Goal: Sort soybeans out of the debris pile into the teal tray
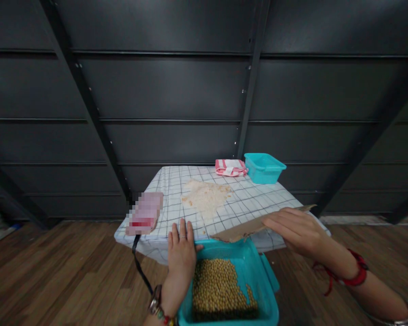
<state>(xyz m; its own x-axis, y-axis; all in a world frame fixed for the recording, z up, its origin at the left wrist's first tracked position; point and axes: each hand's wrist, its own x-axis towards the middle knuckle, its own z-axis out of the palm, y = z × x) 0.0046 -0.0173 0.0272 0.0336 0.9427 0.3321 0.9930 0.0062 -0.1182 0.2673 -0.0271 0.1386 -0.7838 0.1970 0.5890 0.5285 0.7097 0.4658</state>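
My right hand [297, 231] is closed on a strip of brown cardboard [246, 228], which slants over the near edge of the table, just above the rim of a teal bin [270, 296]. The bin sits below the table's edge and holds many round yellowish beans [219, 285], which look like soybeans. My left hand [182, 249] lies with its fingers stretched out on the cloth at the table's edge, its thumb beside the bin's rim. On the checked tablecloth [240, 203] beyond both hands is a spread of pale, crumbly material [206, 197].
A folded red-and-white striped cloth [230, 167] and a second teal bin [265, 170] stand at the back right of the table. A blurred pink, flat item [146, 213] lies at the left edge, with a black strap [141, 267] hanging down. Dark panels close off the back.
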